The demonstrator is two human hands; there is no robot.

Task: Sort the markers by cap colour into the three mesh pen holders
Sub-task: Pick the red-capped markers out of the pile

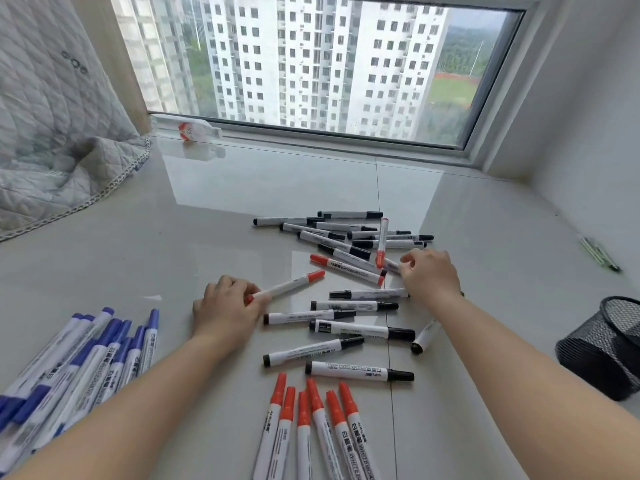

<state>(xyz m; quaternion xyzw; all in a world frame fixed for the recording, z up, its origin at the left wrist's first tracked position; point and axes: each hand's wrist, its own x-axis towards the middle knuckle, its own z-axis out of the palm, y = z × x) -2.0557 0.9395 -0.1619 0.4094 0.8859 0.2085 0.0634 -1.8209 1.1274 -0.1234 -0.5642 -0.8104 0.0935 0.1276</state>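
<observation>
White markers lie on a glossy tiled sill. My left hand (225,306) grips one end of a red-capped marker (294,283), which points up to the right. My right hand (427,273) reaches into the mixed pile of black-capped markers (346,233), its fingers curled and pinching a marker there. Two red-capped markers (348,269) lie in that pile. Several more black-capped markers (360,329) lie between my forearms. Several red-capped markers (311,427) lie in a row near the bottom centre. A group of blue-capped markers (86,358) lies at the lower left. One black mesh pen holder (602,348) lies tipped at the right edge.
A quilted blanket (52,133) hangs down at the left. A clear plastic bottle (187,129) lies by the window frame. Thin green sticks (599,252) lie at the far right by the wall. The sill ends at the window at the back.
</observation>
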